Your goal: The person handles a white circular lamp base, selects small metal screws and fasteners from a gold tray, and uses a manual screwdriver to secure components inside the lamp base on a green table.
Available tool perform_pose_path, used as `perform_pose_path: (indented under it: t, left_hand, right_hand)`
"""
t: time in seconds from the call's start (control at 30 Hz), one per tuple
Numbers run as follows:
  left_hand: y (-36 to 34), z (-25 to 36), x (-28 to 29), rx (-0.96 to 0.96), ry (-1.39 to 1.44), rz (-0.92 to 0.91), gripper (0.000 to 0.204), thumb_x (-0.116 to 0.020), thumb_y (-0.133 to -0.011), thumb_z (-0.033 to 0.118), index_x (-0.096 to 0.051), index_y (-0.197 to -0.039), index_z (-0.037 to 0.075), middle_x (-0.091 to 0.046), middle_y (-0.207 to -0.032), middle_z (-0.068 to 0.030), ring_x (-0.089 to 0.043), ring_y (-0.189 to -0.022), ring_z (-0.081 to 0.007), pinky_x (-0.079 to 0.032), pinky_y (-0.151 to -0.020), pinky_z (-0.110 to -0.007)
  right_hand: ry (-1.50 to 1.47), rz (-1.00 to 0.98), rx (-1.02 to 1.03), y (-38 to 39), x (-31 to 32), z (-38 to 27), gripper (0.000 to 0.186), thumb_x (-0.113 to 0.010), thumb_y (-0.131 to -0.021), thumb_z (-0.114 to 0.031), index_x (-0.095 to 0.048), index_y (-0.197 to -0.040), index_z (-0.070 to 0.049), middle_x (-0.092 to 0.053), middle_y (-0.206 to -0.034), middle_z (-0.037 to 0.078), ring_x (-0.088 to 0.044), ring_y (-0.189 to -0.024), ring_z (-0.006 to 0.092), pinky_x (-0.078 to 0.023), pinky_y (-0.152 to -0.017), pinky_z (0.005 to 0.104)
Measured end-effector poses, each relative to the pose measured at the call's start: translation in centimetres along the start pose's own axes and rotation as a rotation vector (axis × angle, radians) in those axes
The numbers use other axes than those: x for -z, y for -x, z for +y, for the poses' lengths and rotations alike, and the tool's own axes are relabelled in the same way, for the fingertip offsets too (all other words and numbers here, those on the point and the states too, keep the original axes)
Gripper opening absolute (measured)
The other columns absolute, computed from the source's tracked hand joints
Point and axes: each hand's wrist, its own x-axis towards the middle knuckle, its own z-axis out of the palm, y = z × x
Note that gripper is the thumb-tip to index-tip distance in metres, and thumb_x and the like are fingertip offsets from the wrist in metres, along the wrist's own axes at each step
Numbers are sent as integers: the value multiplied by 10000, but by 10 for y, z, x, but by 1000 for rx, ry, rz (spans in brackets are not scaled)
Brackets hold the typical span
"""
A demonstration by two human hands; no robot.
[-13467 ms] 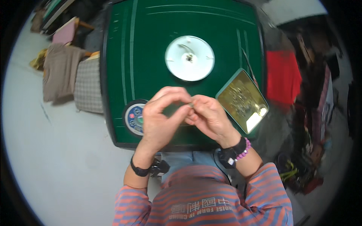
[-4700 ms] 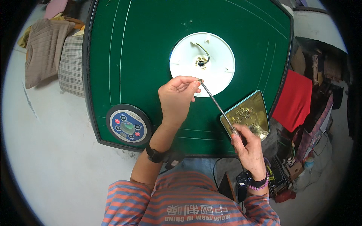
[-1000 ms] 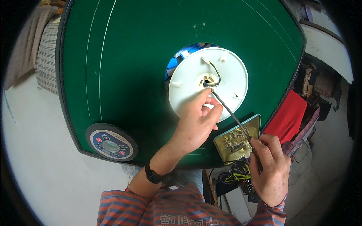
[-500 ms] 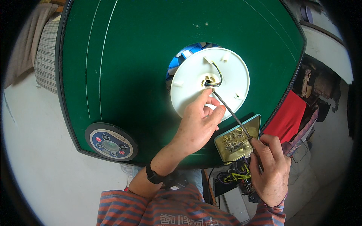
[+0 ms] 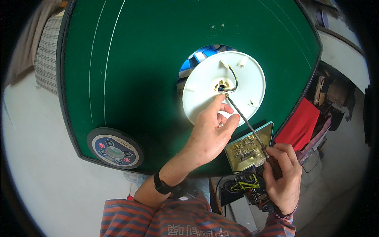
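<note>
My left hand (image 5: 211, 132) reaches over a white round disc (image 5: 201, 77) with a hub, short wires and a connector (image 5: 224, 64). Its fingers are apart, and the index fingertip presses beside the hub, where the tip of a long screwdriver (image 5: 246, 122) meets a small fastener, too small to make out clearly. My right hand (image 5: 282, 172) is closed around the screwdriver's handle. Below the shaft lies a rectangular tin (image 5: 235, 155) of small metal fittings, near the front right of the green felt tabletop (image 5: 138, 59).
A round control panel (image 5: 132, 160) lies at the front left. Behind the disc, an opening shows blue and white blocks (image 5: 191, 61). Plaid cloth (image 5: 45, 63) hangs left of the table; red cloth (image 5: 298, 122) and assorted clutter (image 5: 241, 185) sit right and below.
Since the earlier frames, the disc has shifted, exposing the opening behind it. The screwdriver tip moved from my pinched left fingers to the hub. In the last second everything crept slightly rightward.
</note>
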Motion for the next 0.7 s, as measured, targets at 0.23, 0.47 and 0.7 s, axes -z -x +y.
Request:
perform_pose_path:
  t: [0.23,0.47,0.7]
  left_hand:
    - [1,2,-1,-1,-57,4,502,-574,-958,31,-384,-1409,-78,-565,-1104,-113,-593,-747,-123,-515,-607,-256]
    - [41,4,20,-303,-400,180,379,-641,-860,-72,-528,-1215,2,-584,-946,-33,-510,-702,-46,-376,-587,-173]
    - [14,-2,43,-390,-370,461,600,-717,-775,-4,-465,-1319,-7,-504,-1273,-181,-582,-1043,-254,-486,-851,-345]
  right_hand:
    - [-271,-49,-167,-1,-2,15,271,-645,-763,99,-617,-1028,49,-626,-1004,178,-662,-842,292,-515,-757,320]
    - [-285,-63,-229,1,-6,19,280,-640,-762,103,-606,-1033,44,-632,-1009,173,-648,-854,279,-507,-763,312]
    - [-87,-10,-3,2,-21,24,341,-655,-740,119,-595,-1059,14,-625,-1026,169,-665,-839,325,-527,-733,341]
